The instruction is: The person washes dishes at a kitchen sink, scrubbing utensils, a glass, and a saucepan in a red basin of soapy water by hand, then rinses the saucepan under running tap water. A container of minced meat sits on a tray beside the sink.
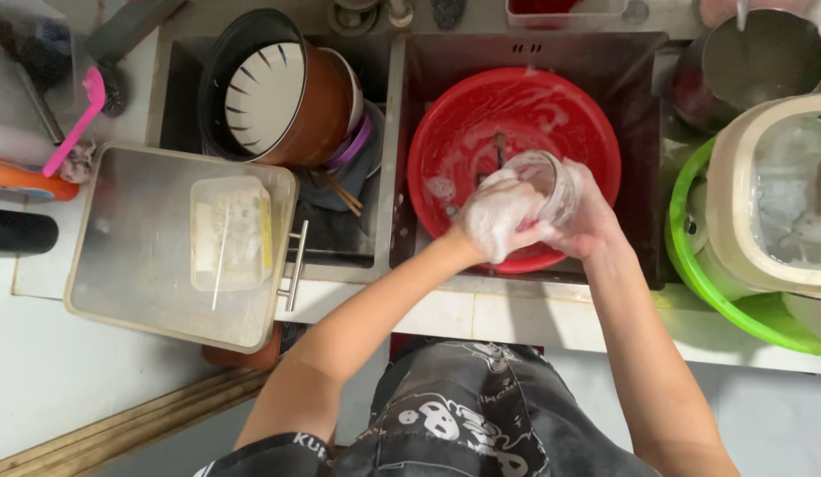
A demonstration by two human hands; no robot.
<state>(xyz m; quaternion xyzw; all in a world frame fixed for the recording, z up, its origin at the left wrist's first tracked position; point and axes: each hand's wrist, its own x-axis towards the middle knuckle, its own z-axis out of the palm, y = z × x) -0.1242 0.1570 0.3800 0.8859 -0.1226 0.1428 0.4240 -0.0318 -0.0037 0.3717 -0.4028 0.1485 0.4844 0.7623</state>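
Over the red plastic basin (pixel 463 124) in the right sink bowl, both my hands meet on a clear glass jar (pixel 545 179). My right hand (pixel 590 219) grips the jar from the right side, its mouth tilted towards me. My left hand (pixel 499 216) is thick with white foam and pressed against the jar's left side; whatever it may hold under the foam is hidden. Suds streak the inside of the basin.
The left sink bowl holds a brown pot (pixel 278 93) with a white dish inside and stacked bowls. A steel tray (pixel 136 256) with a clear lidded box (pixel 231 231) sits at left. A pink brush (pixel 75 124), a metal pot (pixel 760 57) and a green basin (pixel 702 274) with a cream tub surround the sink.
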